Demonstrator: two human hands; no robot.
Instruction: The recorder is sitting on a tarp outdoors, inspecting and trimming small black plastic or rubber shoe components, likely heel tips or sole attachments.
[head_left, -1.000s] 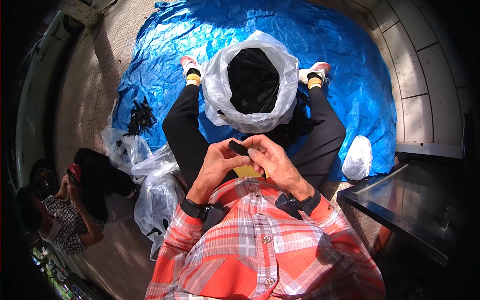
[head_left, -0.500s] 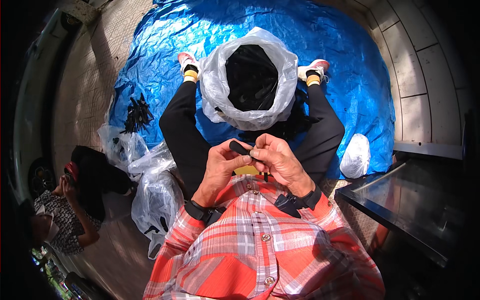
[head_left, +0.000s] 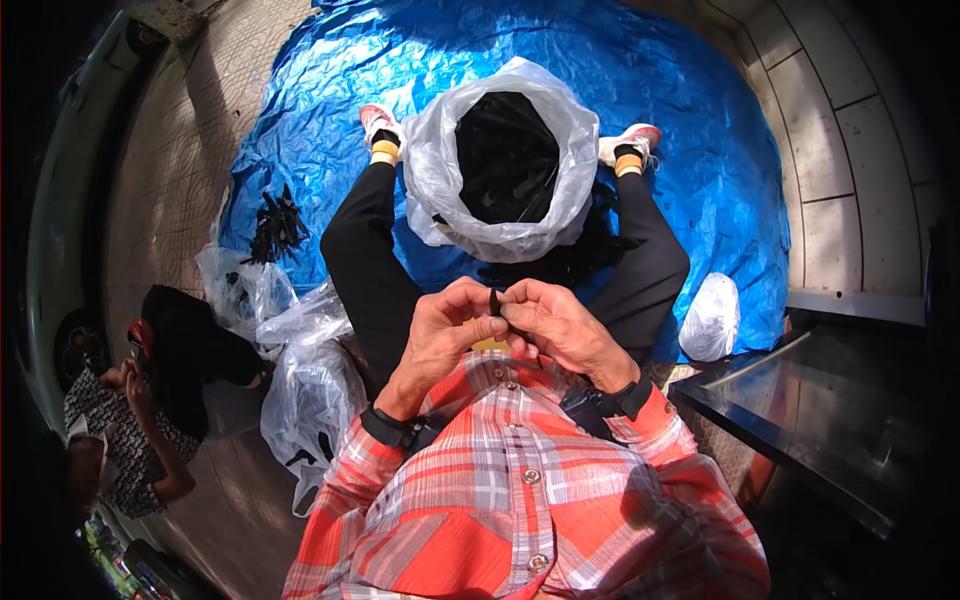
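Between my fingertips, above my lap, is a small dark narrow piece (head_left: 495, 302); its kind is too small and too covered to make out. My left hand (head_left: 452, 325) pinches it from the left, thumb across the front. From the other side my right hand (head_left: 562, 325) grips it with closed fingers, and the two hands touch. Just beyond stands an open translucent plastic bag (head_left: 425, 190) between my feet, its rim rolled outward. Black pieces (head_left: 507, 160) fill its inside. More black pieces (head_left: 565, 262) lie heaped at its near side between my legs.
A blue tarp (head_left: 720, 190) spreads beneath. At left lie a small black pile (head_left: 277, 228) and crumpled clear bags (head_left: 312, 390). On the right are a tied white bag (head_left: 710, 317) and a dark glossy panel (head_left: 800, 400). Another person (head_left: 135, 420) sits at far left.
My hands have drawn closer together. The dark piece, slanted and more exposed earlier, now points upright with only its tip showing between my fingers.
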